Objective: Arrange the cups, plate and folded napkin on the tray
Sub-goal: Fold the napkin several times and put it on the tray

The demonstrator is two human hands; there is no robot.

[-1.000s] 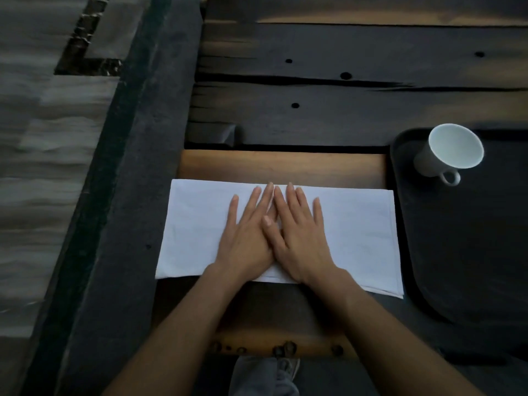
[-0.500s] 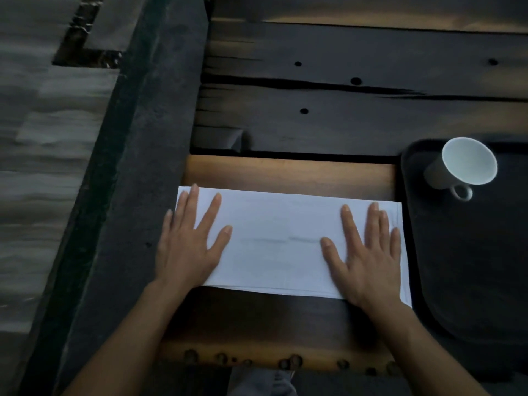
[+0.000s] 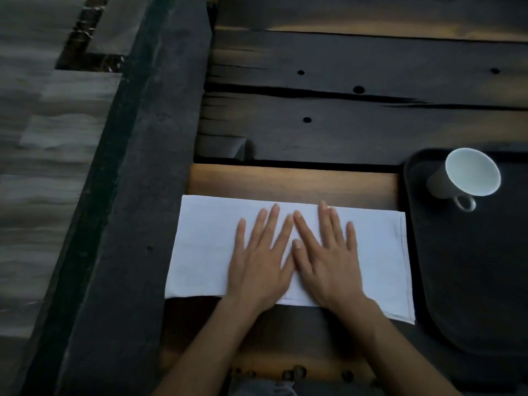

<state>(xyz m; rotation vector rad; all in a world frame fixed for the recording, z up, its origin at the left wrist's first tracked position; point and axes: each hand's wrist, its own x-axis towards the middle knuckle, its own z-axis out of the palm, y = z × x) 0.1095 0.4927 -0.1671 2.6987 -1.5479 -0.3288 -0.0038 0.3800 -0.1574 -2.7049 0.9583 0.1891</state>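
You are bringing your left hand (image 3: 257,264) and right hand (image 3: 328,261) back from the ends of the napkin (image 3: 205,252) to its middle, both flat with straight fingers and pressing it on the table (image 3: 285,181) beside the tray (image 3: 471,281), where one cup (image 3: 468,175) is sitting, so I think you are still smoothing the fold.

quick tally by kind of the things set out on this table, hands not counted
cups: 1, the white cup standing on the tray
napkins: 1, the white napkin lying flat on the wood
trays: 1, the dark tray at the right
total: 3
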